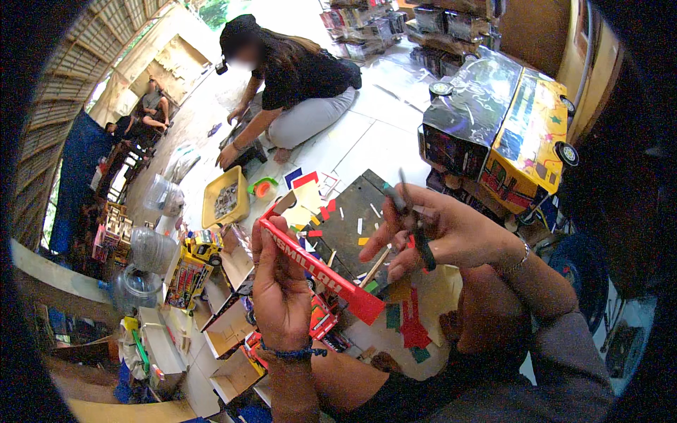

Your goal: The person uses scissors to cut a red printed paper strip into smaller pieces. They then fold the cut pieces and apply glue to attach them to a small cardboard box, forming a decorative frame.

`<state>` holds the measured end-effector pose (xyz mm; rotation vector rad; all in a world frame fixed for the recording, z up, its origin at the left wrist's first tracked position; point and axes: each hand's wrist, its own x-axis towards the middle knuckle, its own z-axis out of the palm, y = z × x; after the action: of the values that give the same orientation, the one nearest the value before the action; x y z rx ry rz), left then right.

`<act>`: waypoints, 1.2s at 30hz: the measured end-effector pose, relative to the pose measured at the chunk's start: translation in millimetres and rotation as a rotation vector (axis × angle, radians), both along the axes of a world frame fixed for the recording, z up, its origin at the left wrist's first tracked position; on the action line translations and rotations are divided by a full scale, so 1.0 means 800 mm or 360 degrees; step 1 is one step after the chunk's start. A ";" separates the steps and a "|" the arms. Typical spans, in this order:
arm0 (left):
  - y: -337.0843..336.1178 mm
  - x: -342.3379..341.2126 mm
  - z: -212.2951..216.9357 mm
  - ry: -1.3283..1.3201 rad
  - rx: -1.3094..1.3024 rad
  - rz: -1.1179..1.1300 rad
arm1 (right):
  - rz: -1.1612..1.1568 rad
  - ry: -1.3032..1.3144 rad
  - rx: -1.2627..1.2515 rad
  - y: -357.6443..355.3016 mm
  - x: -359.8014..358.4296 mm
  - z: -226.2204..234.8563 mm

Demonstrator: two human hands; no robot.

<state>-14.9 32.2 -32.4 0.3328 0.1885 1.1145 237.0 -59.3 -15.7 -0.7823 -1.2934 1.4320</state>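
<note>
My left hand (281,289) grips a long red strip (331,275) with white lettering, held up slanting from upper left to lower right. My right hand (437,233) holds a pair of dark scissors (409,211), blades pointing up, just right of the strip's upper part. Below both hands lies a dark cutting board (352,218) strewn with small coloured paper scraps. Red and green offcuts (409,321) lie on the floor near my knee.
Another person (296,84) sits on the white tiled floor ahead, working by a yellow tray (226,197). Large painted model trucks (501,127) stand at the right. A small yellow model truck (187,271), plastic jars (151,250) and wooden parts crowd the left.
</note>
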 end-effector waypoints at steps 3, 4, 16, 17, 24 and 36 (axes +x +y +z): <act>0.005 0.001 -0.004 -0.0128 -0.0177 -0.0059 | 0.0023 -0.0036 -0.0004 0.002 -0.003 -0.002; 0.005 0.002 -0.005 0.0004 -0.0132 -0.0059 | 0.0008 -0.0023 -0.0031 0.003 -0.004 -0.002; -0.038 0.033 0.018 0.1419 0.0539 -0.0053 | -0.0608 -0.0001 -0.0125 0.005 0.007 -0.003; -0.040 0.033 0.020 0.1389 0.0563 -0.0047 | -0.0595 -0.0023 -0.0123 0.005 0.007 -0.003; -0.047 0.044 0.015 0.1225 0.0507 -0.0045 | -0.0545 0.0075 -0.0179 0.000 -0.003 0.004; -0.048 0.049 0.014 0.1353 0.0624 0.0068 | -0.0547 0.0136 -0.0282 -0.003 -0.008 0.011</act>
<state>24.4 -6.4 -21.4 1.1531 0.7314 0.9906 230.7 -61.8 -6.9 -0.9975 -0.9224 1.2953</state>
